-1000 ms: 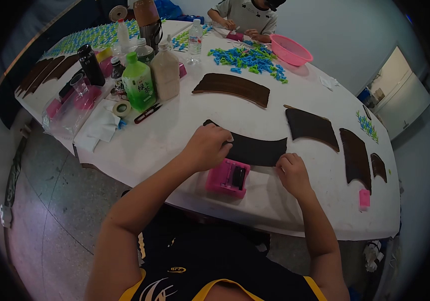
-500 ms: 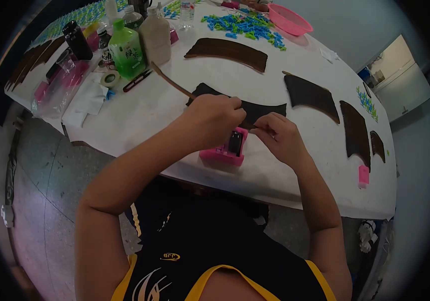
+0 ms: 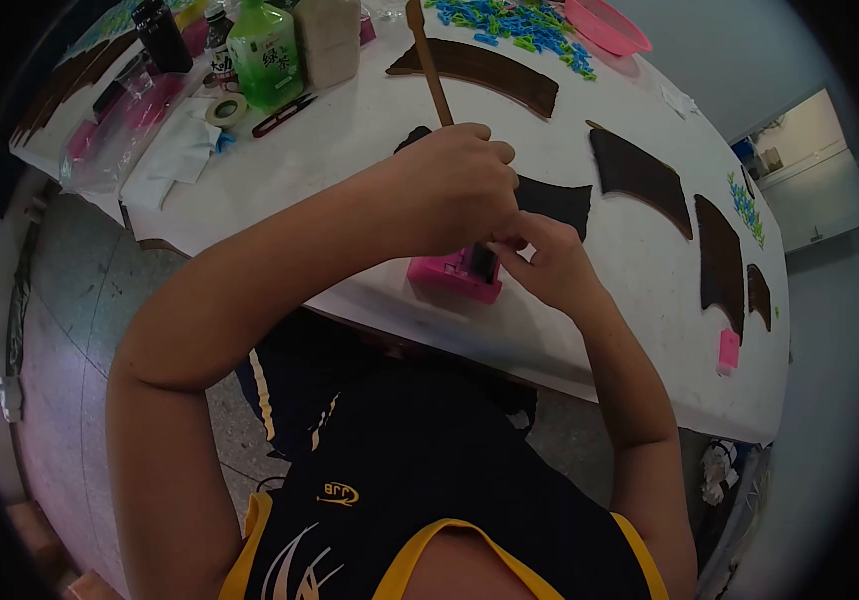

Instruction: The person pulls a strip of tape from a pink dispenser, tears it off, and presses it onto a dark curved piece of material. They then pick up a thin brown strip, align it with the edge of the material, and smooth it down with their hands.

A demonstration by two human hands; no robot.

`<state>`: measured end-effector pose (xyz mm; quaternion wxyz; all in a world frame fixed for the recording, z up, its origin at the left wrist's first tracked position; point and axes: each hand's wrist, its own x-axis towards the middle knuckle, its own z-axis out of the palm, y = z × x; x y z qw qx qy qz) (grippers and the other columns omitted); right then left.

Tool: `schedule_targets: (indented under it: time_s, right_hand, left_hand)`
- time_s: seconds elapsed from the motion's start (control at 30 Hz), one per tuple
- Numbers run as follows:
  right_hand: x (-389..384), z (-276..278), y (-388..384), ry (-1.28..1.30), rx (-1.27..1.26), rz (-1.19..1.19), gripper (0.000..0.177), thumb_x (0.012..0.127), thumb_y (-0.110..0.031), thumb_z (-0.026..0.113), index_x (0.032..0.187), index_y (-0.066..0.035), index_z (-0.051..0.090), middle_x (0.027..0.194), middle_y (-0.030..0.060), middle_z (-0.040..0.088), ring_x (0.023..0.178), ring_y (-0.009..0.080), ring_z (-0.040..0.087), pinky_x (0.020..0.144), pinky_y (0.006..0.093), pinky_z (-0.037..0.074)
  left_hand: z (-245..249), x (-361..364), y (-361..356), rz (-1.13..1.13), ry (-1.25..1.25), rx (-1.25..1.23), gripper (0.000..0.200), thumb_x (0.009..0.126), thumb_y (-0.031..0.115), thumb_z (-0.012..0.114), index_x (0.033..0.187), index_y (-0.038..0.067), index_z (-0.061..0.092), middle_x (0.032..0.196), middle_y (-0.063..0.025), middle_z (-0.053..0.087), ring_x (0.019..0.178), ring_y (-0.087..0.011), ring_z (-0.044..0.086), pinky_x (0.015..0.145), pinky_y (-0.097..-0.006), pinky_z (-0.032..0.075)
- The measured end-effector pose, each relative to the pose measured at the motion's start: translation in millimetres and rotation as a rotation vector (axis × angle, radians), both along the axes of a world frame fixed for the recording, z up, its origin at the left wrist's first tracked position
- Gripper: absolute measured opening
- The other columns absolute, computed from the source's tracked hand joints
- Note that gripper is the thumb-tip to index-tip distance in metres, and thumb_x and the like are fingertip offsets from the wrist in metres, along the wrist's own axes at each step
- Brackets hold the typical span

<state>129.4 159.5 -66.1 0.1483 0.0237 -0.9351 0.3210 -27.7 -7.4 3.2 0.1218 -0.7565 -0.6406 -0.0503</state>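
Note:
My left hand (image 3: 459,190) is closed on a long thin brown strip (image 3: 432,75), whose far end sticks up past the knuckles. My right hand (image 3: 544,262) touches it from the right, thumb and fingers pinched together; what lies between them is too small to make out. Just below both hands is a pink holder (image 3: 454,278) with a dark roller in it, at the table's near edge. Behind the hands a black curved piece (image 3: 559,208) lies on the white table (image 3: 349,130), partly covered by my left hand.
More dark curved pieces (image 3: 639,178) lie behind and to the right, beside a small pink object (image 3: 728,352). Bottles (image 3: 267,60), a tape roll (image 3: 226,110) and a red-black tool (image 3: 284,116) stand or lie at the left. Blue and green clips (image 3: 519,25) and a pink basin (image 3: 609,25) are at the back.
My left hand has turned, and the strip now points more steeply away from me instead of left. My right hand has come closer to it. The view has shifted slightly.

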Motion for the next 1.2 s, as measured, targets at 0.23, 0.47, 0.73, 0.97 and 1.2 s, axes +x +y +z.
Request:
schedule_targets:
  time_s: [0.23, 0.47, 0.73, 0.97, 1.2]
  right_hand:
    - [-4.1, -7.2, -2.0, 0.019, -0.043, -0.021, 0.015, 0.087, -0.003, 0.078, 0.1, -0.003, 0.071, 0.086, 0.0096, 0.07, 0.077, 0.0226, 0.07, 0.068, 0.0331, 0.057]
    - [-6.2, -14.9, -0.3, 0.043, -0.057, -0.021, 0.015, 0.087, -0.004, 0.078, 0.101, -0.003, 0.071, 0.086, 0.0085, 0.07, 0.071, 0.0203, 0.067, 0.064, 0.0325, 0.055]
    - [1.4, -11.0, 1.4, 0.054, -0.04, -0.029, 0.017, 0.087, 0.003, 0.077, 0.103, -0.002, 0.072, 0.091, 0.0069, 0.071, 0.073, 0.0137, 0.066, 0.066, 0.0282, 0.055]
    - [13.1, -11.6, 10.7, 0.082, 0.039, 0.001, 0.018, 0.089, -0.002, 0.074, 0.105, -0.007, 0.076, 0.091, 0.0067, 0.073, 0.08, 0.0207, 0.069, 0.064, 0.0329, 0.057]
    - [27.1, -8.6, 20.9, 0.049, 0.164, 0.012, 0.018, 0.085, 0.0, 0.073, 0.1, -0.008, 0.078, 0.091, 0.0063, 0.074, 0.083, 0.0229, 0.069, 0.068, 0.0351, 0.058]
  left_hand:
    - [6.0, 0.2, 0.6, 0.0, 0.014, -0.023, 0.008, 0.086, 0.015, 0.073, 0.079, 0.015, 0.078, 0.084, -0.0011, 0.072, 0.097, -0.0187, 0.066, 0.091, -0.0342, 0.05]
    - [2.7, -0.7, -0.3, 0.006, 0.032, 0.006, 0.007, 0.084, 0.014, 0.075, 0.077, 0.015, 0.078, 0.083, -0.001, 0.072, 0.096, -0.0184, 0.066, 0.091, -0.0346, 0.05]
    - [-18.6, -9.2, -11.4, -0.005, -0.1, 0.083, 0.008, 0.08, 0.006, 0.073, 0.082, 0.012, 0.078, 0.082, -0.0018, 0.068, 0.09, -0.0206, 0.064, 0.084, -0.0354, 0.052]
    - [-66.7, -11.8, -18.7, 0.007, -0.183, 0.194, 0.016, 0.077, 0.008, 0.074, 0.091, 0.013, 0.079, 0.082, -0.0011, 0.066, 0.088, -0.0219, 0.065, 0.077, -0.0362, 0.054]
    - [-89.9, -1.1, -10.3, -0.047, -0.304, 0.274, 0.015, 0.076, 0.01, 0.074, 0.091, 0.012, 0.078, 0.084, -0.0015, 0.066, 0.087, -0.0222, 0.064, 0.076, -0.0361, 0.054]
